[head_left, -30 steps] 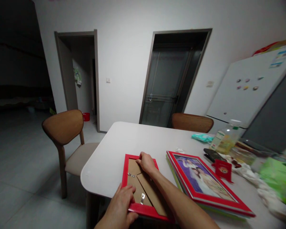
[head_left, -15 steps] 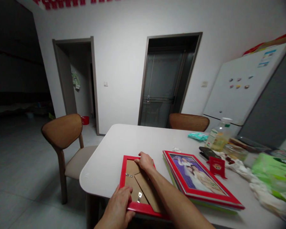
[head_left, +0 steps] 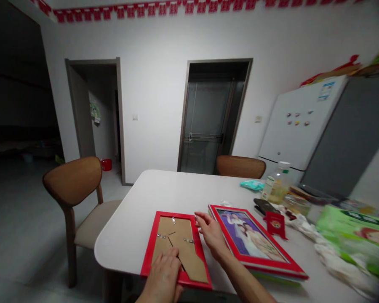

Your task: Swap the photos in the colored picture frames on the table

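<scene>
I am working at the red picture frame [head_left: 150, 252], which is lying face down at the near edge of the table [head_left: 173, 185] with its brown backing board [head_left: 183, 227] facing up. Small metal clips [head_left: 188, 240] are showing on the board at about 10, 12 and 3 o'clock; I cannot tell how firmly they are fastening it. I am, in my judgement, busy with the back of the frame, and a next move there would be calling for a steady left side and light, precise right fingers. My left hand [head_left: 164, 268] is gripping the frame at 6 o'clock, fingers lying across the board, thumb staying low by the near rim. My right hand [head_left: 211, 232] is hovering by the rim at 2 o'clock, half open, fingers loosely bent and holding nothing; whether a fingertip is brushing the rim, I cannot tell. Farther out, a framed photo [head_left: 249, 235] is resting on a stack at 3 o'clock, a bottle [head_left: 274, 187] is standing at 2, and a wooden chair [head_left: 74, 181] is standing at 10.
</scene>
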`<move>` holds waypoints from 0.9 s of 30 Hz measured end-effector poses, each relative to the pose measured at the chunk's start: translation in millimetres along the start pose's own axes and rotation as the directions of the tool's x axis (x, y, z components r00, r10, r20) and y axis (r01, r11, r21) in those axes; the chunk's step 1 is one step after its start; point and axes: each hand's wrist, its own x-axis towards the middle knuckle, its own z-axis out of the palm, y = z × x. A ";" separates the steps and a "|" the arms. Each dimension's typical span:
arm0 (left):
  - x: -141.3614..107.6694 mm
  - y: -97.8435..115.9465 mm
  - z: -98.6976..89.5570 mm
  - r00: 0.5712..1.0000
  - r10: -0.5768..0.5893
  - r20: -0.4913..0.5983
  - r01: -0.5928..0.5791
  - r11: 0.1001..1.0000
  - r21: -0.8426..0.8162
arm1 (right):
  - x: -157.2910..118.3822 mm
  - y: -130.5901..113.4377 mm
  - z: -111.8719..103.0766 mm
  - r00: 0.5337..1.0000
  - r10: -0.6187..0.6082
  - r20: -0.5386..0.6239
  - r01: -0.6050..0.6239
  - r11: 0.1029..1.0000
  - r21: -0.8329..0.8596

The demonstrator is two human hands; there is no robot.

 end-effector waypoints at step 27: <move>90.4 104.7 66.9 0.989 -0.094 -0.117 -0.003 0.766 -0.642 | 23.7 32.3 -214.1 0.980 0.189 -0.070 -0.201 0.910 -0.362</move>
